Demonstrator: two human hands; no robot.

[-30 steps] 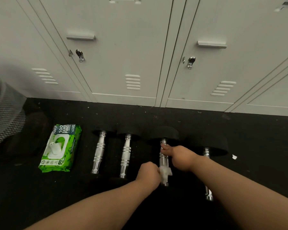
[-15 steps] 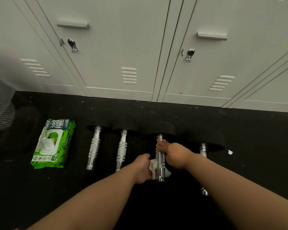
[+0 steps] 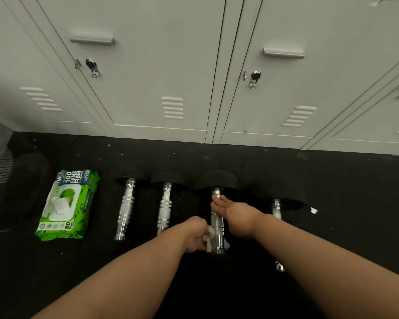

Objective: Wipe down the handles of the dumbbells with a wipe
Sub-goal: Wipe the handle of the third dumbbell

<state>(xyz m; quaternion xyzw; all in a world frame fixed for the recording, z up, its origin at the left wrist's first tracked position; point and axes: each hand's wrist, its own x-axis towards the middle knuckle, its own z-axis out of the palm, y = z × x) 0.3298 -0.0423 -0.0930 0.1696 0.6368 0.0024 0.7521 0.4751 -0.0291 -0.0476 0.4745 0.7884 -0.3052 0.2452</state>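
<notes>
4 chrome-handled dumbbells with black end weights lie side by side on the black rubber floor (image 3: 332,180), with narrow dark gaps between the handles. The third dumbbell (image 3: 217,223) is blocked by the left hand (image 3: 195,236), clutching a white wipe (image 3: 209,238) at the near end, and the right hand (image 3: 236,217) on the far end. The green wipes packet (image 3: 67,206) closes off the left side. The white metal lockers (image 3: 148,77) wall the far edge. Open floor spreads to the right.
</notes>
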